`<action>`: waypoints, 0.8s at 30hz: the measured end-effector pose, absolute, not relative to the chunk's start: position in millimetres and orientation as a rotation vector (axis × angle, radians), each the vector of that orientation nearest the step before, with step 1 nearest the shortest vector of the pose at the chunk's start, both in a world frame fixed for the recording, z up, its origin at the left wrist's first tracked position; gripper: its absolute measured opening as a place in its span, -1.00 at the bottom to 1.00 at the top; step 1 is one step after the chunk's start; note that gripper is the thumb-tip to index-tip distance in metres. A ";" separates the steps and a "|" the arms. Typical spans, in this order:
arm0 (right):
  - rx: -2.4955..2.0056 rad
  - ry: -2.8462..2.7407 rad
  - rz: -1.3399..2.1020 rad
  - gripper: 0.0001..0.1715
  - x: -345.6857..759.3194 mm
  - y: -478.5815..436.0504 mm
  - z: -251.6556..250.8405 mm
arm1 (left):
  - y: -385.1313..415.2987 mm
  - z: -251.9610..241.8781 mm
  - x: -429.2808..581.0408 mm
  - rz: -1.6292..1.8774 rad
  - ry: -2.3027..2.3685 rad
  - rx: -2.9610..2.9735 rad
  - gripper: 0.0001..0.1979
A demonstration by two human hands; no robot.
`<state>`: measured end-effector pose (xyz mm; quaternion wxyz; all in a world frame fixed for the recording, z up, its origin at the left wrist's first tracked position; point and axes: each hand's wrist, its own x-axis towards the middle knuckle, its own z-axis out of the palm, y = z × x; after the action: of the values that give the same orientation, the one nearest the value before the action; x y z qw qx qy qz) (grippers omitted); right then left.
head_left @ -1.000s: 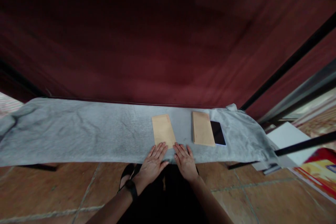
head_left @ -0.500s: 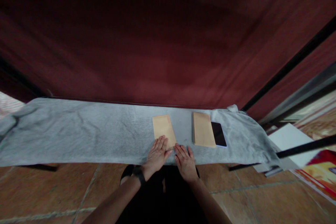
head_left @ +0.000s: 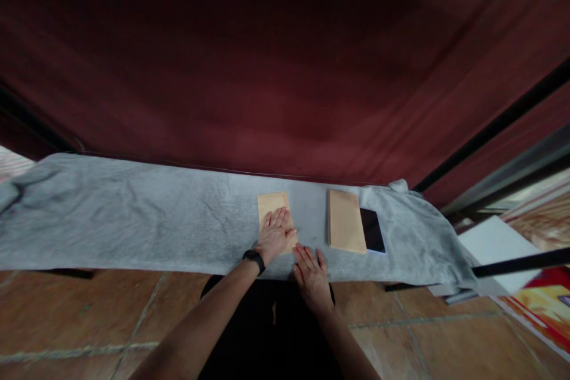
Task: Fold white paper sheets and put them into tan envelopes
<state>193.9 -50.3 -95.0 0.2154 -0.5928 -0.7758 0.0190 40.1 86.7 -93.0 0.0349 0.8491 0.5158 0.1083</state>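
A tan paper envelope [head_left: 266,202] lies on the grey cloth in front of me. My left hand [head_left: 274,236], with a dark band on the wrist, rests flat on its middle, fingers stretched out, covering part of it. At the envelope's lower right corner, the fingertips of my right hand [head_left: 310,270] touch or nearly touch it; that hand lies flat with its fingers extended. To the right is a stack of similar tan envelopes [head_left: 346,222], partly over or against a dark phone [head_left: 373,230].
Grey cloth [head_left: 133,214] covers the narrow bench or table. Behind it hangs a dark red surface [head_left: 267,101]. Black bars [head_left: 499,124] run along the right. A white board [head_left: 499,246] and a red and yellow printed item [head_left: 543,309] sit at the lower right, above floor tiles [head_left: 387,309].
My left hand has moved up the envelope, from its lower part to its middle. My right hand has stayed nearly in place. The camera view has shifted slightly.
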 end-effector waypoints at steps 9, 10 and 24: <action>-1.651 -2.127 0.057 -0.50 192.4 -49.9 -98.6 | 83.7 -85.4 22.5 0.346 1.693 2.552 -0.36; -1.646 -2.128 0.055 -0.50 192.7 -49.9 -99.3 | 80.8 -86.5 20.0 0.360 1.723 2.532 -0.36; -1.682 -2.029 -0.109 -0.49 172.1 -45.2 -105.2 | 10.4 -97.4 5.1 0.968 1.695 1.659 -0.46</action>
<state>172.1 -45.2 -105.2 0.2491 -0.6177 -0.7449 -0.0398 5.1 10.4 -97.4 0.2862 0.6206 0.6340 0.3621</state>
